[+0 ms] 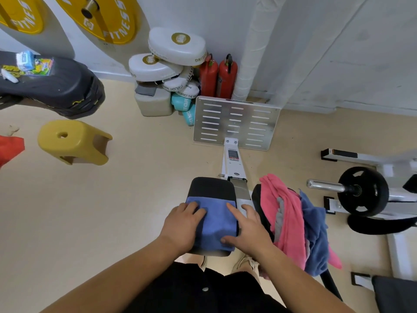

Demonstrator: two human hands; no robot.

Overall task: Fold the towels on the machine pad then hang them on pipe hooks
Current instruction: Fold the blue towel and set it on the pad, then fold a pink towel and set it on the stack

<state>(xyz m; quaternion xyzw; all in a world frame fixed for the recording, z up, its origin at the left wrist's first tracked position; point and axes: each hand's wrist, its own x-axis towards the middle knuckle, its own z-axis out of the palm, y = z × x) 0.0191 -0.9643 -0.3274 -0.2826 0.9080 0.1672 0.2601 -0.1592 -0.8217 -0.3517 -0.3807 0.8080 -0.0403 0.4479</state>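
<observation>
head view: folded blue towel (214, 224) lies flat on the black machine pad (212, 188), covering its near part. left hand (184, 227) presses its left edge, fingers spread and flat; right hand (247, 229) rests on its right edge, fingers splayed. pink towel (282, 213) and another blue towel (314, 233) hang heaped over the neighbouring pad, just right.

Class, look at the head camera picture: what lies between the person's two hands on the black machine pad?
In the head view, a folded blue towel lies between the left hand and right hand, on the black machine pad.
</observation>
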